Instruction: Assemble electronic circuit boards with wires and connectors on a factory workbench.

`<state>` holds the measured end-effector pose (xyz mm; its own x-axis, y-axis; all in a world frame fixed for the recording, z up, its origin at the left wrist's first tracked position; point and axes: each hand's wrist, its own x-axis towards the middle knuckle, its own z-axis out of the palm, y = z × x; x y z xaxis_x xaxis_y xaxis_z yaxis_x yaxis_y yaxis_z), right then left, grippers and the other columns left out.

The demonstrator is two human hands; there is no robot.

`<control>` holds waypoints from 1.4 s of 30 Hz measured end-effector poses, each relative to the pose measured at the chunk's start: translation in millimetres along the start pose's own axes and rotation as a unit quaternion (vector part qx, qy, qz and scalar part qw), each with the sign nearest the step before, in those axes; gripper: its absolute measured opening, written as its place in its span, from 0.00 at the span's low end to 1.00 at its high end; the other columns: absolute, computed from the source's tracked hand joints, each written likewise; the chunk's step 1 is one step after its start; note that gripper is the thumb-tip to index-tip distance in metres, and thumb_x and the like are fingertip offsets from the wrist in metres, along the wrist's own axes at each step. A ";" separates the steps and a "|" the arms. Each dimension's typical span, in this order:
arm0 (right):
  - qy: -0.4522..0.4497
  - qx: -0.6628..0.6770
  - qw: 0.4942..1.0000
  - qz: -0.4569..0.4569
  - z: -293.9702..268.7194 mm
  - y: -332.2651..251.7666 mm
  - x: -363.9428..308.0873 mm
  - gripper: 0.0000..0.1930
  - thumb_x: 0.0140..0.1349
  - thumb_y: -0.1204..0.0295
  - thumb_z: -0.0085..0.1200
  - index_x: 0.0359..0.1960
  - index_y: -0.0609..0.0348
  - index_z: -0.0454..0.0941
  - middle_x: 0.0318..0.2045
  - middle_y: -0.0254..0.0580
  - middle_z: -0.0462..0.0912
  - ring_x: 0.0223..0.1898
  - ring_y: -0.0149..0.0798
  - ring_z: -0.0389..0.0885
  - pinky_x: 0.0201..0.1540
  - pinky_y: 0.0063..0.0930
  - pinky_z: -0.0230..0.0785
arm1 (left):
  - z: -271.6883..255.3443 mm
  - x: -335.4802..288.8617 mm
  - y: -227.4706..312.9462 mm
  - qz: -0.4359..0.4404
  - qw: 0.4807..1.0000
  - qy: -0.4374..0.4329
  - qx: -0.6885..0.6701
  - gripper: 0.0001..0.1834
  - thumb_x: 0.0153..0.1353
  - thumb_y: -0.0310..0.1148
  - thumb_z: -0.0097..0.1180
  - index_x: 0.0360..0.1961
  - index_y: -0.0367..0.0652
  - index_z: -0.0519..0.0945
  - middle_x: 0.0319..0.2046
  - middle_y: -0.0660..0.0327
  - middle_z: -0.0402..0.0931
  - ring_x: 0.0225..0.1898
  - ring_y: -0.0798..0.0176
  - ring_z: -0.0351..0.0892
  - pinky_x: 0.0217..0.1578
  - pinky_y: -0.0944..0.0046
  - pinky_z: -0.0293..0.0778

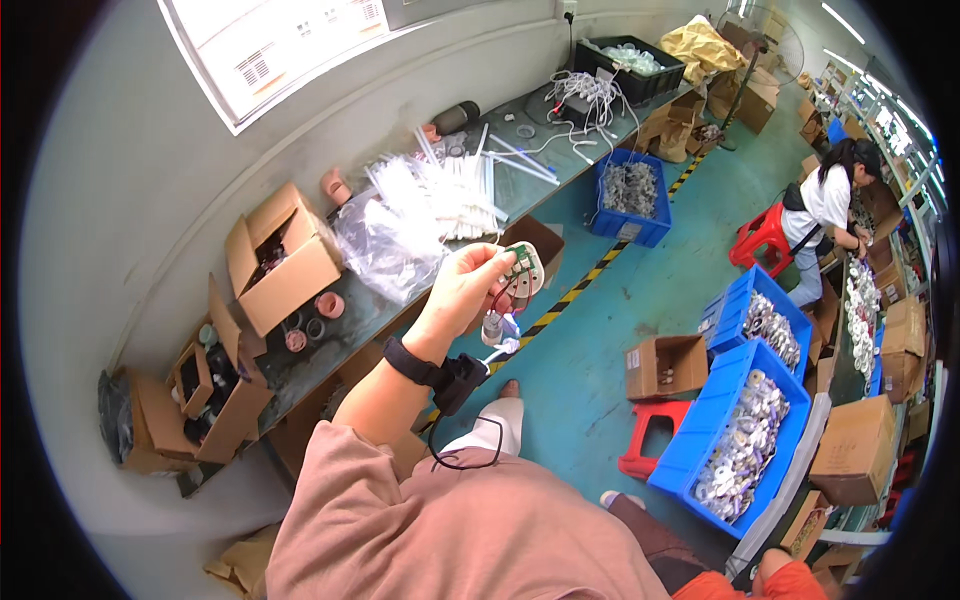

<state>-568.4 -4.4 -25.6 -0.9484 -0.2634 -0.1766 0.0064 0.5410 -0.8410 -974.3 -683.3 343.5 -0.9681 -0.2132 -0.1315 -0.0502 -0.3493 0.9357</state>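
My left hand (464,284) is raised in front of me, closed on a small green circuit board (519,262). A whitish oval plastic piece (540,268) sits against the board, just beyond my fingertips. Thin dark red wires (519,297) loop down from it. Below the fingers hangs a pale cylindrical part (491,329), with a small whitish bundle (508,337) beside it. A black wrist strap (412,362) with a dark box and a cable circles my left wrist. My right hand is not in view.
A long bench (350,338) on the left holds white tubes (440,195), plastic bags and an open carton (285,255). Blue bins (690,440) of parts and a red stool (643,440) stand to the right. A seated person (828,205) works at the far right.
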 end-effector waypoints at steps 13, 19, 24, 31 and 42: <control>-0.042 0.091 0.994 0.046 -44.3 -32.0 255.0 0.22 0.59 0.73 0.44 0.56 0.62 0.63 0.48 0.48 0.73 0.47 0.48 0.73 0.48 0.42 0.66 | -0.7 200.6 24.1 -0.001 1.000 0.010 -0.008 0.10 0.61 0.36 0.54 0.34 0.40 0.74 0.20 0.67 0.69 0.17 0.73 0.71 0.20 0.74 0.72; -0.087 0.164 0.980 0.069 -69.2 -4.7 391.3 0.21 0.59 0.73 0.44 0.56 0.61 0.63 0.46 0.48 0.75 0.45 0.47 0.74 0.47 0.42 0.67 | 17.0 289.2 22.3 0.022 0.998 0.052 0.031 0.12 0.60 0.39 0.55 0.33 0.41 0.74 0.21 0.67 0.70 0.18 0.74 0.71 0.23 0.72 0.74; -0.165 0.223 0.958 0.074 -103.9 30.7 550.1 0.21 0.60 0.73 0.43 0.55 0.61 0.64 0.45 0.47 0.76 0.44 0.46 0.75 0.46 0.41 0.69 | 43.9 350.1 19.8 0.041 0.989 0.133 0.053 0.12 0.59 0.40 0.55 0.31 0.42 0.75 0.21 0.67 0.70 0.18 0.74 0.71 0.24 0.71 0.75; -0.133 0.158 0.895 0.395 -186.5 31.9 788.9 0.14 0.63 0.71 0.42 0.50 0.57 0.69 0.28 0.36 0.79 0.22 0.31 0.74 0.21 0.24 0.67 | 78.5 418.3 23.1 0.036 0.968 0.243 0.054 0.12 0.60 0.40 0.55 0.31 0.42 0.75 0.21 0.67 0.70 0.18 0.73 0.72 0.23 0.71 0.75; -0.130 0.072 0.927 0.345 -173.1 -112.7 1034.6 0.16 0.63 0.71 0.45 0.53 0.54 0.68 0.36 0.38 0.79 0.28 0.28 0.76 0.26 0.22 0.69 | 66.7 497.5 47.1 0.080 0.942 0.325 0.036 0.10 0.60 0.37 0.55 0.33 0.39 0.76 0.21 0.65 0.72 0.18 0.72 0.74 0.22 0.73 0.74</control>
<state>-1605.2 -199.6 -25.0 -0.5945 -0.0877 -0.7993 0.6435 0.5442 -0.5383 -1474.7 -745.0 344.0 -0.6112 -0.7794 -0.1376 0.0450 -0.2078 0.9771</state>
